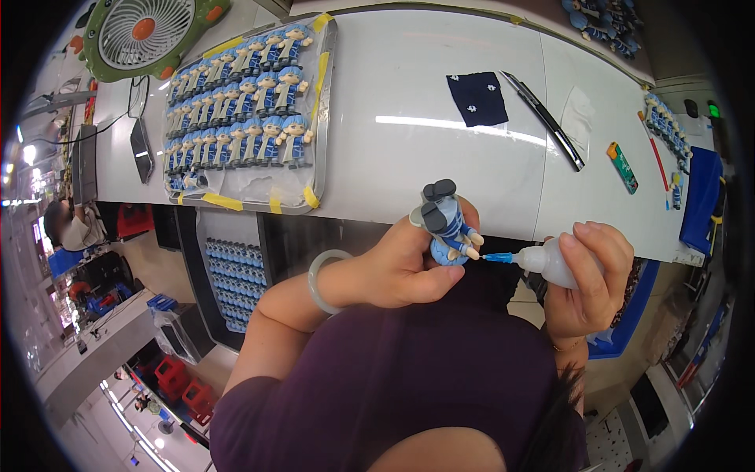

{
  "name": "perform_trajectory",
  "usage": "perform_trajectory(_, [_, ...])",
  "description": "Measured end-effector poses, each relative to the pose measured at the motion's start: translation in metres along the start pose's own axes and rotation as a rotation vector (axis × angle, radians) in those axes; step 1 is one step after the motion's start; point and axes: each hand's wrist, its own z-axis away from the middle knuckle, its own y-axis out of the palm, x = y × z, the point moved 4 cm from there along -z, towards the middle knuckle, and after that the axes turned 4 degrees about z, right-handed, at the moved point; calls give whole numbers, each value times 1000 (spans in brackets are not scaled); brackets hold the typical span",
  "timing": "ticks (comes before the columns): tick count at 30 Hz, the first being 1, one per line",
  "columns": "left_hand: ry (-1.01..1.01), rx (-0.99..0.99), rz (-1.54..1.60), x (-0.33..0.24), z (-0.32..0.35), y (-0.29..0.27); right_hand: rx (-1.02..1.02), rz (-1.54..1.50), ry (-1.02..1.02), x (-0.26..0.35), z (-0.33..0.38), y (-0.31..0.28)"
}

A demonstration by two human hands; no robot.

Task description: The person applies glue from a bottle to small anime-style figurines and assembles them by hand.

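The left hand (397, 267) grips a blue figurine (447, 224) above the table (440, 165) edge. The right hand (588, 279) squeezes a glue bottle (546, 261), its blue tip touching the figurine. A tray (318, 169) on the table holds rows of matching figurines (240, 106).

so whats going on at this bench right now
A person holds a small blue doll figure in the left hand and a squeeze bottle with a blue needle tip in the right hand, the tip close against the figure's side. On the white table lies a metal tray with rows of matching figures, next to a green fan.
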Motion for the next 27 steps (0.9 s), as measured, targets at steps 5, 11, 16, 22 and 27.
perform_trajectory(5, [28,25,-9,1,0,-1,1,-1,-9,1,-1,0])
perform_trajectory(11, [34,25,-34,0,0,-2,8,-4,-7,1,-2,2])
perform_trajectory(16, [27,26,-25,1,0,-2,10,-7,-17,2,-2,0])
perform_trajectory(22, [63,52,-62,2,0,-2,16,1,-26,3,-1,-2])
perform_trajectory(27, [73,66,-70,1,0,-2,17,10,-36,4,-2,-4])
